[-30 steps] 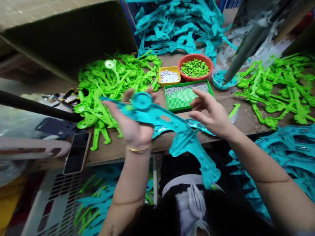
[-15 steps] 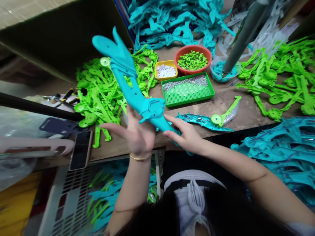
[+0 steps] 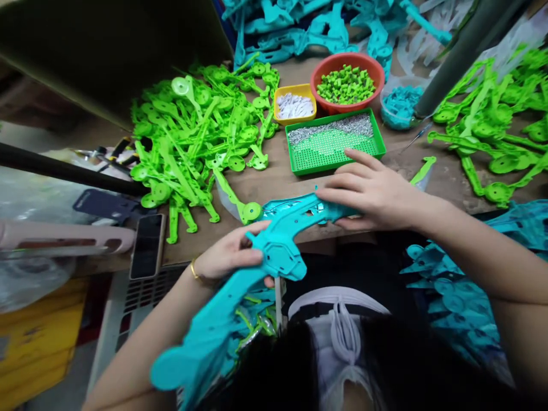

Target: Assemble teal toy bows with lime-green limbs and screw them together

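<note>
A long turquoise plastic shell [image 3: 280,257] with a raised six-sided panel lies slantwise between my hands above the table's front edge. My left hand [image 3: 233,251] is closed around its middle, thumb on top beside the panel. At the upper right end, my right hand [image 3: 377,194] holds the shell, with fingers laid over it and the thumb below. The wider, rounded end points down left, toward my lap. Behind the held shell, another turquoise part on the table shows only partly. A green lever [image 3: 240,200] with a round disc lies just beyond my left hand.
Piles of green levers [image 3: 205,131] lie left and right. Farther back are a green tray [image 3: 295,165] of small metal pieces, a yellow dish [image 3: 295,119], a red bowl [image 3: 346,103] and a tub [image 3: 396,117]. A phone [image 3: 146,248] lies left; a grey post [image 3: 454,63] rises right.
The turquoise shell has swung round, its wide end going from upper left to lower left. My left hand has closed on its middle, and my right hand has moved up right to its other end.
</note>
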The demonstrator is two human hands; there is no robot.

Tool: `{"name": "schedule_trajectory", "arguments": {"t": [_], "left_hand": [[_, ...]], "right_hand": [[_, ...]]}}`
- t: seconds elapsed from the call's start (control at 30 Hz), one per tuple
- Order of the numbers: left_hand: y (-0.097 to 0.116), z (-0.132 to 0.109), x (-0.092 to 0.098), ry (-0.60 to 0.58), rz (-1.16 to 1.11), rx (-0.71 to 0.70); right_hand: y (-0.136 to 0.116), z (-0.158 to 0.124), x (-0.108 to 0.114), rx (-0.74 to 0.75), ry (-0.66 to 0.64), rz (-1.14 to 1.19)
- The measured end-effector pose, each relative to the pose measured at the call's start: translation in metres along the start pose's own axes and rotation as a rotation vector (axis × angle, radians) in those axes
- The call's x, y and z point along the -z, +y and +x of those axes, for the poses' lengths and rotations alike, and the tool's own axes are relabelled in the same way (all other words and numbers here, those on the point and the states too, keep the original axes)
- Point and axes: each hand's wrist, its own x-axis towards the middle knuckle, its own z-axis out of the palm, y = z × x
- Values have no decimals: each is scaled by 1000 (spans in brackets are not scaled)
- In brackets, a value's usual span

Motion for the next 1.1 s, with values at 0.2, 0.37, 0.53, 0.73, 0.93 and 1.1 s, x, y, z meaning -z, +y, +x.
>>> {"name": "schedule_trajectory", "arguments": {"t": [0.2,0.37,0.53,0.73,0.93,1.1], "left_hand": [[-44,19,67,1025,265,-465],[-97,29,69,1246,491,-394],[-108,40,47,1223,684,-377],[-112,44,45,1287,784,-329],[-116,43,44,1272,816,-325],[-114,36,43,1242,767,-319]], "right_hand": [[45,-58,9,-530,28,26],[58,-96,-4,-684,-52,126],[50,-93,-12,-704,-284,111],[46,-82,-15,-657,-366,113],[44,-70,-20,-539,-380,98],[39,-65,-23,-541,-391,60]]}}
